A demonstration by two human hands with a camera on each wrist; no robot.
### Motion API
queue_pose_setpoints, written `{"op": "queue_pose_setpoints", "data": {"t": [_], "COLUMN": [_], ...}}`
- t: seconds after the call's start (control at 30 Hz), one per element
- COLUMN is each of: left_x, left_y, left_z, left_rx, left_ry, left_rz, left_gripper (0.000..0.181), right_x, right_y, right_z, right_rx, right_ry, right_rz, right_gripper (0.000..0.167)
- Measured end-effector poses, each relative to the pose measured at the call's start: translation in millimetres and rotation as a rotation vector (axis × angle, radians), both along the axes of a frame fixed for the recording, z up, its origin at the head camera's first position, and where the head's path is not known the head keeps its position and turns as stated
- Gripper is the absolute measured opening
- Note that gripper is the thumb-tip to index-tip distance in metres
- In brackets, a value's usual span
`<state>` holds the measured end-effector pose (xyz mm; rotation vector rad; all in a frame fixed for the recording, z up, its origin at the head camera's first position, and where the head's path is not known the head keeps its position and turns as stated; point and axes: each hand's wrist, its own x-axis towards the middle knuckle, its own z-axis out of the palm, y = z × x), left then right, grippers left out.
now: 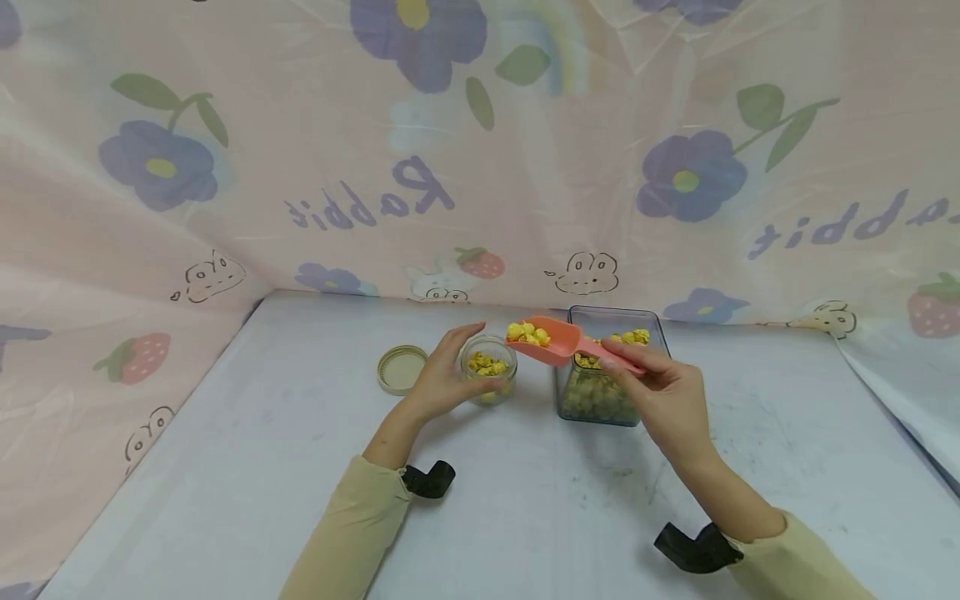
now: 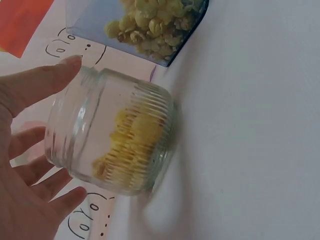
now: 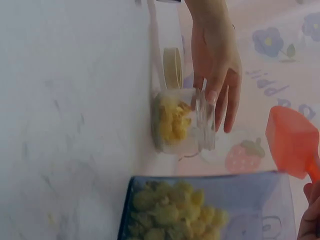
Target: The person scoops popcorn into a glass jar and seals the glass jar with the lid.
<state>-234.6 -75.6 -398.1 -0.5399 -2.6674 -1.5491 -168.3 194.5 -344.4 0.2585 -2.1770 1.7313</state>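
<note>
While pinching the scoop (image 1: 562,342) of popcorn (image 1: 528,334) in the right hand (image 1: 670,396) and curling the left hand (image 1: 444,377) round the jar (image 2: 112,130), apparently filling it; next, probably tip slowly over its mouth.

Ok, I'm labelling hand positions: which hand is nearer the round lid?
Left. The left hand is just right of the lid, around the glass jar; the right hand is farther right, holding the scoop.

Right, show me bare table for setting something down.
The table is bare left of the lid and right of the right hand. Crowded: the middle, with left hand, glass jar, scoop and clear container close together.
</note>
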Motion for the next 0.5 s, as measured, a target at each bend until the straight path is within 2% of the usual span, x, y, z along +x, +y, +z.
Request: {"op": "queue_pose_setpoints", "data": {"t": [0.17, 0.5], "left_x": [-1.2, -5.5], "left_y": [-3.5, -7.8], "left_z": [-3.6, -12.0], "left_rx": [-0.017, 0.067], "left_ry": [-0.024, -0.067], "left_rz": [-0.020, -0.077], "left_gripper": [0.085, 0.081], "right_x": [4.8, 7.5], "right_y": [-10.9, -23.9], "right_z": [-5.9, -23.0], "right_rx": [0.058, 0.070], "right_ry": [0.036, 0.138], "right_rz": [-0.033, -0.066], "right_gripper": [0.027, 0.024]}}
